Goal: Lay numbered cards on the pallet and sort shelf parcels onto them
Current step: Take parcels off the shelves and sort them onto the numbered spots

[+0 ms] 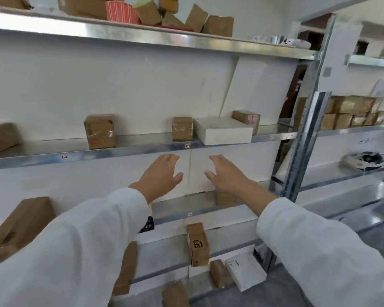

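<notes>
**Cardboard parcels on steel rack, hands empty**

Left hand (159, 176) and right hand (225, 173): fingers spread, gripping nothing, side by side just under the shelf edge (120, 151). Sticker (64, 156) on that edge, left of the left hand, looks like "1-2". Above the hands: taped brown parcel (182, 128), white box (223, 130) just beside it. Below: upright parcel (197, 244) printed "SF".
</notes>
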Action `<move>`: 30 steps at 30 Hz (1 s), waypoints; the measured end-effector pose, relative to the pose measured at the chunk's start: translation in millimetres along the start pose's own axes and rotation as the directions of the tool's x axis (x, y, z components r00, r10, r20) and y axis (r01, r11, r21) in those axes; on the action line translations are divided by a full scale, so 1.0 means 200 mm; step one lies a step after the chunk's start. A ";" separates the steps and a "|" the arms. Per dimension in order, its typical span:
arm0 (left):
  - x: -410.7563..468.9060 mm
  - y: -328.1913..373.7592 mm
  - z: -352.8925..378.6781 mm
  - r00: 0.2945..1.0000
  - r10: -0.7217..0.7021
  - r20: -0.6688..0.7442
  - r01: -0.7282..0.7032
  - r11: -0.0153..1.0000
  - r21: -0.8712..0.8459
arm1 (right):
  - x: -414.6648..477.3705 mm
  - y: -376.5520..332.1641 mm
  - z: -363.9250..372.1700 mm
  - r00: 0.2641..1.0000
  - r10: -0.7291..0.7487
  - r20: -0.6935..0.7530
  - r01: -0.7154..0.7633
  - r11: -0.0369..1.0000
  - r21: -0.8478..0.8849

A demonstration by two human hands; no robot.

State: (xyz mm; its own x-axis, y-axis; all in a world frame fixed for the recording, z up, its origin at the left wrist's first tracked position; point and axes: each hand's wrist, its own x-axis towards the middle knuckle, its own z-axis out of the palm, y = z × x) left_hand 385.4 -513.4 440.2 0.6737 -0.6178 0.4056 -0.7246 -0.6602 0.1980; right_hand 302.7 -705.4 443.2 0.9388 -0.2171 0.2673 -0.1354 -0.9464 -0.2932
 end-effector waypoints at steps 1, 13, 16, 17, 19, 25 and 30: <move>0.07 0.05 0.00 1.000 0.010 0.001 -0.010 1.000 0.012 | 0.03 0.06 -0.06 1.000 -0.002 -0.011 0.001 1.000 -0.015; 0.71 0.34 -0.02 0.991 0.130 -0.030 -0.128 0.990 0.067 | 0.30 0.50 -0.44 0.997 0.039 -0.066 -0.042 0.998 -0.046; 0.84 0.35 0.03 0.993 0.119 -0.024 -0.118 0.992 0.036 | 0.41 0.56 -0.47 0.995 0.056 -0.080 -0.061 0.997 -0.054; 0.89 0.35 0.05 0.994 0.108 -0.014 -0.108 0.994 0.035 | 0.45 0.57 -0.47 0.995 0.064 -0.075 -0.068 0.996 -0.055; 0.98 0.34 0.10 0.995 0.102 -0.018 -0.100 0.992 0.070 | 0.54 0.59 -0.46 0.995 0.071 -0.063 -0.076 0.994 -0.079; 1.32 0.26 0.19 0.997 0.073 0.020 -0.075 0.993 0.092 | 0.86 0.72 -0.46 0.986 0.155 -0.065 -0.160 0.984 -0.082; 1.57 0.16 0.27 0.998 0.002 0.063 -0.009 0.993 0.122 | 1.11 0.88 -0.42 0.964 0.262 -0.049 -0.260 0.965 0.046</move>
State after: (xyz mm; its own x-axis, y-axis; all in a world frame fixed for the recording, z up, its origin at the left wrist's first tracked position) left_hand 582.3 -750.9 525.8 0.6803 -0.6446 0.3488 -0.7078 -0.7014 0.0842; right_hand 461.2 -940.7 529.1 0.8541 -0.4687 0.2255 -0.3597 -0.8454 -0.3949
